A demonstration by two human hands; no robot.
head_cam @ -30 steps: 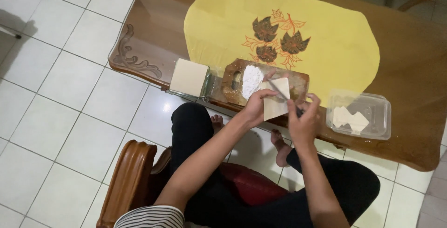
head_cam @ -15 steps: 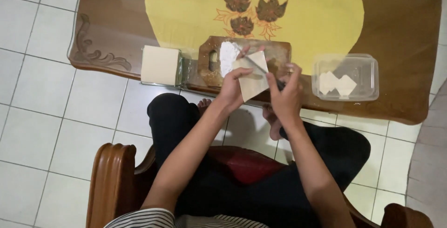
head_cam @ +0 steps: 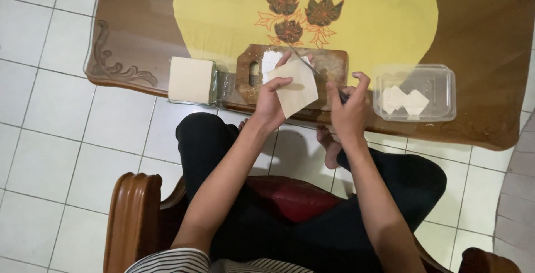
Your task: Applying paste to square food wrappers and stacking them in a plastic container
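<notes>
**Seated cutting of a thin sheet over a board: points of risk**

Leftmost, a stack (head_cam: 191, 79) of pale square sheets sits at the table (head_cam: 479, 39) edge, just beside a wooden board (head_cam: 334, 64) that also lies along the near edge. The left hand (head_cam: 272, 101) is closed in a pinch on one pale sheet (head_cam: 298, 86), holding it up in the air above the board, thumb on the near face and fingers behind. The right hand (head_cam: 348, 111) is closed around the handle of a thin knife (head_cam: 306, 61) (only the slim blade shows clearly), whose blade slants up and left past the sheet's top edge. To the right, a clear tub (head_cam: 440, 81) holds a few cut pieces (head_cam: 404, 100).

Likely faults, judged from this pose: the sheet is unsupported, so it may buckle or tear rather than part cleanly; the blade lies close to the left fingertips, so a slip could nick them; a freed piece could drop past the table edge onto the lap or floor, since the work hangs at the rim; and the stack, so near the edge, could be knocked off by the left forearm.
</notes>
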